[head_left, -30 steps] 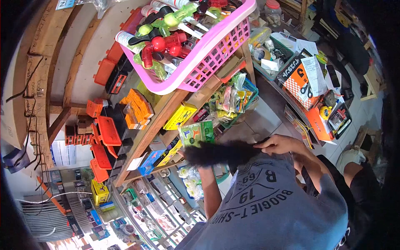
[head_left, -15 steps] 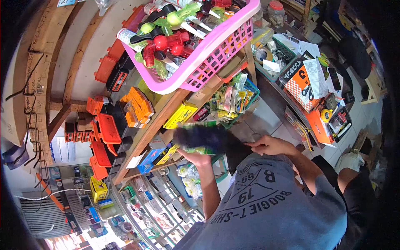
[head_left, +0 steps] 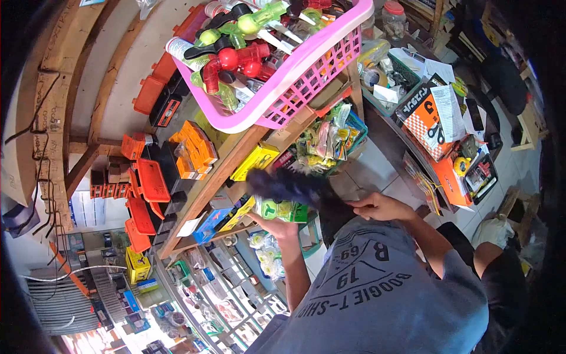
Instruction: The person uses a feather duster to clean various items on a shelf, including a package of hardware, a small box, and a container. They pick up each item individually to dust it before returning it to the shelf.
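My left hand (head_left: 278, 226) is palm up at the shelf edge, its fingers around the lower side of a green box (head_left: 286, 210). In my right hand (head_left: 380, 206), closed in front of my grey T-shirt (head_left: 383, 277), is the near end of a dark, fluffy feather duster (head_left: 289, 184). The duster points left across the top of the green box and hides part of it. Near its tip is a yellow box (head_left: 254, 162) on the shelf. Blue box (head_left: 211, 226) and other small boxes stand left of my left hand.
A pink basket (head_left: 236, 123) full of red and green plastic pieces sits on the wooden shelf above. Orange boxes (head_left: 194, 150) line the shelf at left. To the right is a table with an orange checked box (head_left: 427, 121). Below left, a glass display case (head_left: 218, 295) holds goods.
The feather duster has shifted slightly and looks less blurred. More of the green box now shows above my left hand. My right hand has stayed almost in place.
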Tool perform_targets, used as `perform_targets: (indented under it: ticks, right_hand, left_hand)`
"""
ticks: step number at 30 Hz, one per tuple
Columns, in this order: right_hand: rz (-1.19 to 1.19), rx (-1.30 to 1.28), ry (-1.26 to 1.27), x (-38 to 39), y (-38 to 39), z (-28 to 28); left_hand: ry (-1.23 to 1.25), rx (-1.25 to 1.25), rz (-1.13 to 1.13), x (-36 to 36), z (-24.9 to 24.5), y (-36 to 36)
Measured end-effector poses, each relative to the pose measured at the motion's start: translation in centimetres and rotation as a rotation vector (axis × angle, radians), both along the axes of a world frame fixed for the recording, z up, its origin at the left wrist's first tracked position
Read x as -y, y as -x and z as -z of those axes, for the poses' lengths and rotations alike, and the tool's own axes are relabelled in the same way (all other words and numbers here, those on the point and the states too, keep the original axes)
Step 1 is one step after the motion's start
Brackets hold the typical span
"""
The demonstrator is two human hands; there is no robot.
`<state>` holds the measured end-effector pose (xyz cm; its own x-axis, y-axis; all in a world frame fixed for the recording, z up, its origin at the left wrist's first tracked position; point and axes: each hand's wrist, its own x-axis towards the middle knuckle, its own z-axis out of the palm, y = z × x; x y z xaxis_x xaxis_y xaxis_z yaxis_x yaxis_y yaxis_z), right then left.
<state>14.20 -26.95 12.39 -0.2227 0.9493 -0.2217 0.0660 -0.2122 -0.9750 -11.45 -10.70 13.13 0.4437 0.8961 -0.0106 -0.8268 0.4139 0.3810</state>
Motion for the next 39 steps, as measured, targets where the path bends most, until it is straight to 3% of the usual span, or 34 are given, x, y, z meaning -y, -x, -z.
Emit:
perform_targets:
  ticks: [5, 8, 10, 12, 14, 15, 16, 18, 19, 22, 24, 26, 27, 28, 30, 32, 35, 36, 38, 39]
  right_hand:
    - [-0.058, 0.029, 0.085, -0.5, -0.6, -1.6]
    - [0.088, -0.047, 0.130, -0.6, -0.7, -1.3]
    - [-0.166, 0.022, 0.097, -0.7, -1.4, -1.8]
    - [-0.080, 0.012, 0.094, -0.8, -1.0, -1.7]
    - [-0.003, 0.009, 0.089, -0.8, -0.7, -1.8]
    - [-0.023, 0.019, 0.112, -0.8, -0.9, -1.8]
    - [-0.045, 0.030, 0.135, -0.9, -1.0, -1.8]
    - [-0.095, 0.035, 0.122, -1.1, -1.0, -2.0]
    - [-0.120, 0.038, 0.111, -1.3, -1.1, -2.3]
    - [-0.089, 0.069, 0.098, -1.5, -1.1, -2.7]
    - [-0.112, 0.091, 0.141, -1.8, -1.3, -3.4]
    - [-0.249, 0.099, 0.130, -2.2, -2.1, -2.6]
    - [-0.272, 0.105, 0.131, -2.3, -2.2, -2.8]
    - [-0.297, 0.112, 0.132, -2.4, -2.3, -3.0]
    - [-0.230, 0.069, 0.112, -2.2, -2.2, -1.5]
    - [-0.126, 0.085, 0.086, -2.7, -2.4, -1.8]
    - [-0.310, 0.106, 0.164, -3.2, -3.1, -3.2]
    - [-0.353, 0.136, 0.178, -3.5, -2.9, -4.5]
    - [-0.308, 0.103, 0.130, -3.4, -2.7, -2.6]
    - [-0.196, 0.080, 0.141, -3.5, -2.5, -2.2]
  left_hand:
    - [0.119, -0.293, -0.200, 0.2, -0.1, -0.2]
    - [0.139, -0.407, -0.214, 0.6, 1.4, 1.1]
    - [0.079, -0.665, -0.186, 1.1, 3.0, 2.4]
    - [0.044, -0.627, -0.099, 1.4, 4.4, 4.6]
    - [-0.251, -0.859, -0.172, 1.5, 6.3, 6.4]
    - [-0.132, -0.641, -0.174, 1.8, 3.4, 4.3]
    - [-0.128, -0.635, -0.195, 2.1, 4.6, 5.7]
    - [0.158, -1.262, -0.018, 3.0, 6.2, 8.7]
    - [0.163, -1.249, -0.031, 3.1, 6.1, 8.4]
    - [-0.091, -0.587, -0.184, 4.2, 3.4, 5.1]
    - [-0.135, -0.615, -0.173, 4.0, 2.2, 5.4]
    - [-0.315, -1.174, 0.028, 4.7, 5.3, 8.9]
    - [-0.794, -1.468, -0.211, 5.3, 11.2, 11.4]
    - [-0.776, -1.461, -0.237, 5.1, 9.4, 9.7]
    - [-0.195, -0.401, -0.128, 4.1, 6.0, 6.2]
    - [-0.176, -0.422, -0.112, 3.7, 5.9, 6.5]
    - [-0.101, -0.473, -0.163, 3.5, 8.2, 7.0]
    - [0.081, -0.593, -0.017, 3.5, 10.1, 8.6]
    - [-0.164, -0.467, -0.133, 3.0, 5.2, 5.9]
    - [-0.169, -0.454, -0.160, 2.8, 5.2, 5.7]
